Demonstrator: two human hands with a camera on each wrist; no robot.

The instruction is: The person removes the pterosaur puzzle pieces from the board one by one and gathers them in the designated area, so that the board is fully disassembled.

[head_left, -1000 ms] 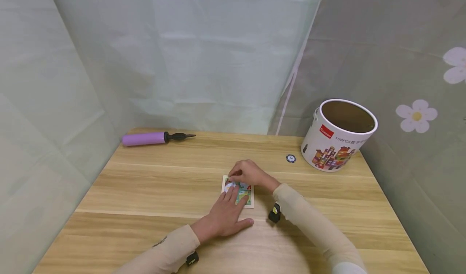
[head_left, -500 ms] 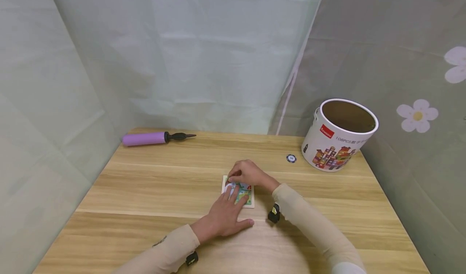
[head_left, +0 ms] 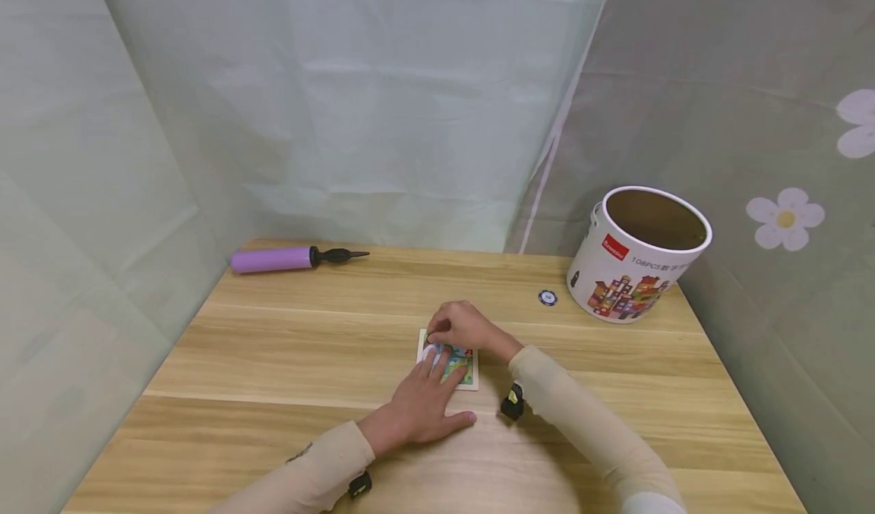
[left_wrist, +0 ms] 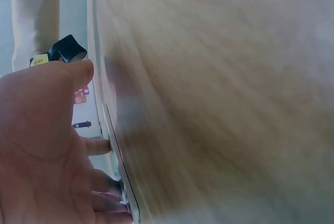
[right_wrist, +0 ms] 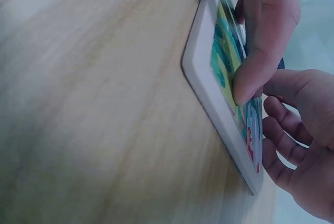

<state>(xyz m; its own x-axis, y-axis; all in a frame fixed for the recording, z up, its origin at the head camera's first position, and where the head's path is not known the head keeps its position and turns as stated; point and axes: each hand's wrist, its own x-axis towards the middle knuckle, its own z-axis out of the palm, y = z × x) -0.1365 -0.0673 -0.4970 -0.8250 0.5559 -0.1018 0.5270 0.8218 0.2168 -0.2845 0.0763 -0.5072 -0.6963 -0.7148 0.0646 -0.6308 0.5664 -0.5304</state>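
A small picture puzzle [head_left: 466, 377] in a white frame lies flat on the table, its picture green, blue and yellow with red bits. My left hand [head_left: 425, 408] lies with fingers spread over its lower left part, the fingertips pressing on the picture and the thumb out to the side on the wood. At the far left corner my right hand [head_left: 465, 326] bends over the puzzle, fingers curled, thumb and forefinger pinching a puzzle piece that they mostly hide. In the right wrist view, a left finger [right_wrist: 266, 51] covers those fingertips, and the white frame [right_wrist: 203, 72] shows close up.
A purple hand pump [head_left: 273, 260] with a black nozzle lies at the back left of the wooden table [head_left: 307, 354]. Toward the back right stands a white bucket [head_left: 615, 279] printed with building blocks, a blue and white poker chip [head_left: 548, 297] beside it. Cloth walls enclose the table.
Both hands stay at the puzzle in almost the same pose. The whole head view has shifted very slightly; nothing else has visibly moved.
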